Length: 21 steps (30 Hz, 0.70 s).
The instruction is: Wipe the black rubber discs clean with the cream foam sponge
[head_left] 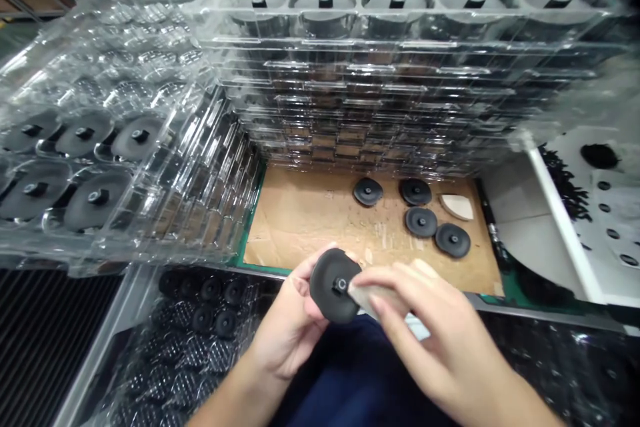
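My left hand (295, 320) is closed around the edge of a dark, rounded disc (327, 293) with a raised hub at its centre. The disc's hub side faces up toward me. My right hand (430, 320) pinches a pale, flat pad (373, 299), and its tip touches or nearly touches the hub. Most of the pad is hidden under my fingers. Beyond my hands, several similar discs (421, 221) lie hub up on a cardboard sheet (295, 213). Beside them is a cream-coloured wedge-shaped piece (457, 206).
Tall stacks of clear plastic trays stand behind (350, 87) and at the left (195, 173), with discs in their pockets. Below the bench edge at lower left is another clear tray (185, 360). A white-edged bin (560, 220) with black parts is at the right.
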### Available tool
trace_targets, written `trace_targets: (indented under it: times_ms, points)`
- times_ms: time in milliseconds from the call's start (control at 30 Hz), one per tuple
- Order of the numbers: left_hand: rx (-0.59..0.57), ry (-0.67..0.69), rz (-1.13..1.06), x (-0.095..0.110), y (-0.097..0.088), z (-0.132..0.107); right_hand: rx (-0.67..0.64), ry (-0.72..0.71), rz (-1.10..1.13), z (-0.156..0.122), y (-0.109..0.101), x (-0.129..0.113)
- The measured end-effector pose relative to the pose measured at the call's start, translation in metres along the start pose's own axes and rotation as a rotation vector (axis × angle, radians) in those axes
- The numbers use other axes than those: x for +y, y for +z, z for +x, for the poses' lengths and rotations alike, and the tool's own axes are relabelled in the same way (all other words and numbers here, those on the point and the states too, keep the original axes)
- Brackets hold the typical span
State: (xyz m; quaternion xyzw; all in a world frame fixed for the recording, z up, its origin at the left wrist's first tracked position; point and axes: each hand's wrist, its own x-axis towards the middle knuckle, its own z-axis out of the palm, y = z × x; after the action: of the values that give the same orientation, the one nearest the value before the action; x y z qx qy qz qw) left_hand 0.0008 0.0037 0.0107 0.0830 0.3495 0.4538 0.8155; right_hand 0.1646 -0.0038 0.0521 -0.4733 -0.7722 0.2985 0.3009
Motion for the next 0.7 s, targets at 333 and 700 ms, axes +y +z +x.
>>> trace_targets:
  times_ms: [333,700]
  points:
    - [-0.112,-0.075,-0.006,-0.005,0.012,-0.007,0.101,-0.277,-0.04,0.042,-0.006,0.028]
    - [-0.167,-0.158,-0.027,-0.004,0.012,-0.002,0.002,0.326,0.131,-0.044,0.037,0.093]
